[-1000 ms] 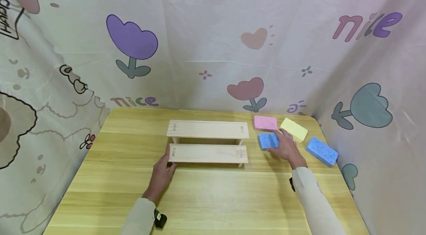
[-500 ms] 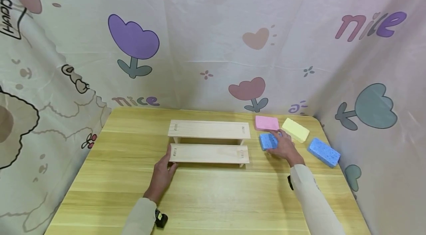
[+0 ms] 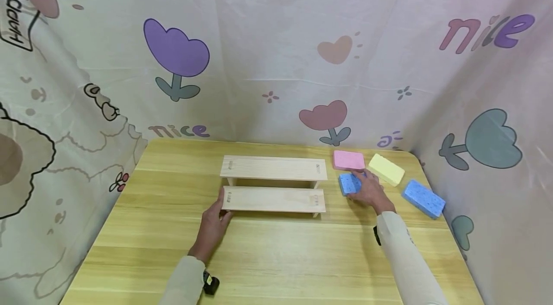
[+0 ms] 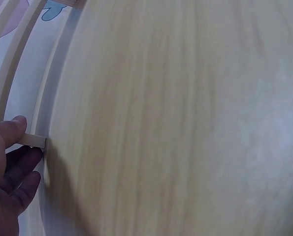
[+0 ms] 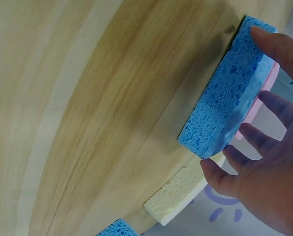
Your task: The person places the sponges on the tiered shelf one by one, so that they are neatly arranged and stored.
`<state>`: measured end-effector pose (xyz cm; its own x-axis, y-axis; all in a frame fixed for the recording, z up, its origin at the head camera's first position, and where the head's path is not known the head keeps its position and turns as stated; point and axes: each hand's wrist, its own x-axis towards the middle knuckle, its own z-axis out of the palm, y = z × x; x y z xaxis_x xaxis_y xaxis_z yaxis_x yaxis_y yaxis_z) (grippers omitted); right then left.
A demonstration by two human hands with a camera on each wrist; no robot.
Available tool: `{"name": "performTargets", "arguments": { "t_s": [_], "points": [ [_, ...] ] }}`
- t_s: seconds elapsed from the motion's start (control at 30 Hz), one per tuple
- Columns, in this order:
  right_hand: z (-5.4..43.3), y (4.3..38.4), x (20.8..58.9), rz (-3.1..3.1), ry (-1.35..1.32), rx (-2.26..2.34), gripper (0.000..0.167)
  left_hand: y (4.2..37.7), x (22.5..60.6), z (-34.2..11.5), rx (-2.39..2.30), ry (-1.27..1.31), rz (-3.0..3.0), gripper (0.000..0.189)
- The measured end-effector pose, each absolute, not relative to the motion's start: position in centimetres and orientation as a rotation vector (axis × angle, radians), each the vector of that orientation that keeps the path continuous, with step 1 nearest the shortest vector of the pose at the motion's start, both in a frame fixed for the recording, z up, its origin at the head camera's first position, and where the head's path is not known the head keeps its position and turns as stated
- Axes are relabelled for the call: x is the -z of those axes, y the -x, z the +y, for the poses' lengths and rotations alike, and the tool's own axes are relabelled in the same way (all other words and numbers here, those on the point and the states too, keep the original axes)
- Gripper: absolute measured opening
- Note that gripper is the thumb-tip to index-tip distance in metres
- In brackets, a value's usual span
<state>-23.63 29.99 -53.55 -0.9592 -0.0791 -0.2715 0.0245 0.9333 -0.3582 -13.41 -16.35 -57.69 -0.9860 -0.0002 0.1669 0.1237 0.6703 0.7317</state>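
A pale wooden stand [image 3: 274, 199] shows two long boards, one behind the other, on short supports. My left hand [image 3: 211, 230] is at the front board's left end; in the left wrist view its thumb and fingers pinch a narrow wooden piece [image 4: 33, 140] there. To the right of the stand lies a blue sponge [image 3: 348, 184] on the table, partly covered by my right hand [image 3: 370, 190]. The right wrist view shows that hand holding this blue sponge [image 5: 225, 93], thumb at one end and fingertips along its far side.
Behind the held sponge lies a pink sponge [image 3: 348, 160]. A yellow sponge [image 3: 386, 169] and another blue sponge [image 3: 424, 199] lie farther right on the wooden table [image 3: 276, 257]. A printed curtain [image 3: 250, 55] surrounds the back and sides.
My right hand has come slightly left, closer over the blue sponge. The left hand keeps its place on the stand. The head view has shifted a little.
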Motion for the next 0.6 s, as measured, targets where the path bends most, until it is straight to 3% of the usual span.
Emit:
{"name": "performTargets", "arguments": {
  "t_s": [0.6],
  "points": [
    [29.62, 23.30, 53.50, 2.839, 0.049, 0.482, 0.084, 13.50, 57.84, -16.38, 1.220, 0.088, -2.737, 0.078]
  ]
}}
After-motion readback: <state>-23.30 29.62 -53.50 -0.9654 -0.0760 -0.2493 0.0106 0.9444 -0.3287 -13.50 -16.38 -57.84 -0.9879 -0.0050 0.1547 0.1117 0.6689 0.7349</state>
